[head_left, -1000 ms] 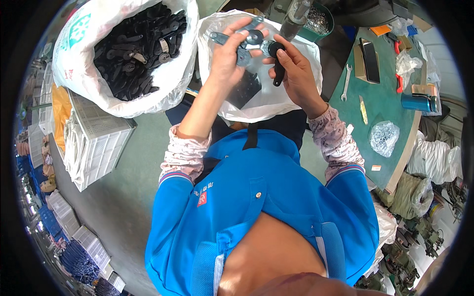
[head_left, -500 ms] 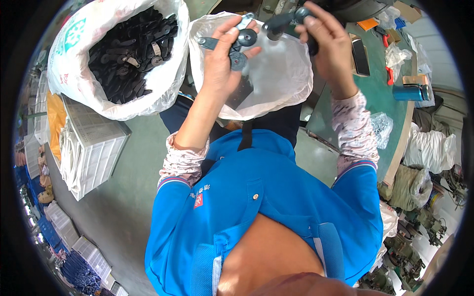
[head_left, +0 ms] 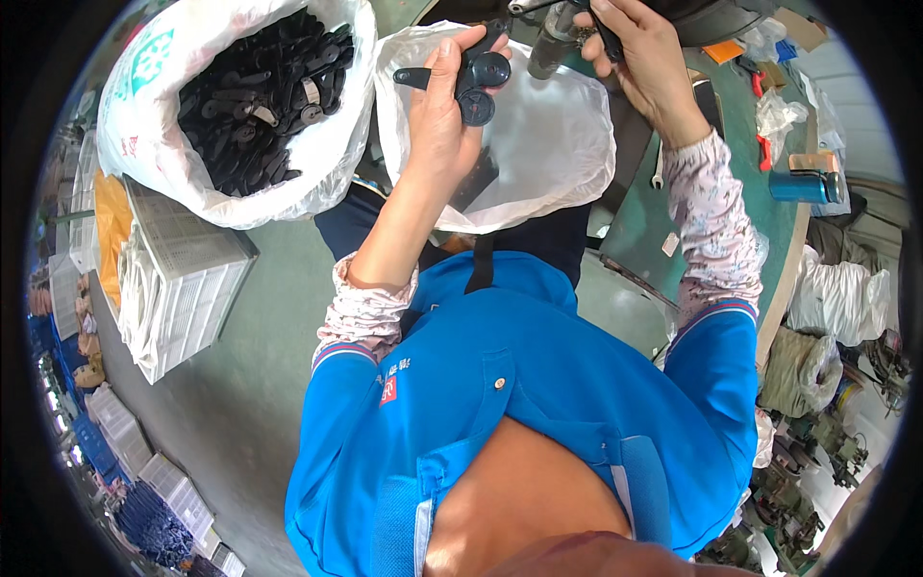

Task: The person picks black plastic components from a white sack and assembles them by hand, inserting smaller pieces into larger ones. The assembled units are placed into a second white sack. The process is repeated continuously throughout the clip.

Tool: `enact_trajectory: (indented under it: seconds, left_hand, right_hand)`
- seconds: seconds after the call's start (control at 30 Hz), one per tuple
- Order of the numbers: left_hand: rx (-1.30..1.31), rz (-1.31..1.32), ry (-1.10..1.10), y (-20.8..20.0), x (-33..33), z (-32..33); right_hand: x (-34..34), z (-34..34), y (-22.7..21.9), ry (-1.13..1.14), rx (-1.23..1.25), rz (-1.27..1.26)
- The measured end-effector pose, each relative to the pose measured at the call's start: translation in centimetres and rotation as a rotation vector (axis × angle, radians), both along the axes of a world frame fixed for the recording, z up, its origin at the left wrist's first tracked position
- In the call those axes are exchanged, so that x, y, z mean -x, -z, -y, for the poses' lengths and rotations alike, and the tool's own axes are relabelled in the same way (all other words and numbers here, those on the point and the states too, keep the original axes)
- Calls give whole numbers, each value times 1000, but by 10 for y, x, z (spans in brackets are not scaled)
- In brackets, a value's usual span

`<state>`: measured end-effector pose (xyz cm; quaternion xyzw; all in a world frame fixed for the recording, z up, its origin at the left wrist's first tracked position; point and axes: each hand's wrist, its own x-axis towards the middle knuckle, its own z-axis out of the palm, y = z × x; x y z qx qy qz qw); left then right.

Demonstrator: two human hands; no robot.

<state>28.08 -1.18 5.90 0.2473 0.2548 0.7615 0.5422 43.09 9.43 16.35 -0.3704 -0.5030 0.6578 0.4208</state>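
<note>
Several black plastic lever parts with round, disc-like ends (head_left: 490,69) are pinched in my left hand (head_left: 440,123), above the left side of an open white plastic bag (head_left: 567,168). My right hand (head_left: 656,69) is closed around a dark, slim lever-like part (head_left: 608,38) at the top of the view. Left of its fingers stand a grey metal cylinder (head_left: 553,40) and a small metal arm (head_left: 527,6), belonging to a machine that is partly cut off. Whether the held part touches the machine I cannot tell.
A large white bag (head_left: 144,144) full of black lever parts (head_left: 255,101) stands at the left, beside a white plastic crate (head_left: 197,288). On the green table (head_left: 635,207) at the right are a wrench (head_left: 659,168), red-handled tools (head_left: 764,152) and a blue bottle (head_left: 803,187).
My right hand has shifted slightly up and right, and its forearm has swung right, uncovering the wrench. My left hand has moved a little right, with the lever parts turned in its fingers.
</note>
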Motion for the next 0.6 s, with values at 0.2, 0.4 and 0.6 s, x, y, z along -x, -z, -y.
enact_trajectory:
  seconds: [0.2,0.4,0.6]
  left_hand:
    - [-14,-49,52,-2,-16,0]
    - [67,-62,44,2,-18,2]
    - [54,-390,-215,15,-18,-7]
  right_hand:
    - [-7,70,76,-139,-10,66]
    - [-14,62,83,76,-9,-374]
    - [-20,94,79,-133,138,-188]
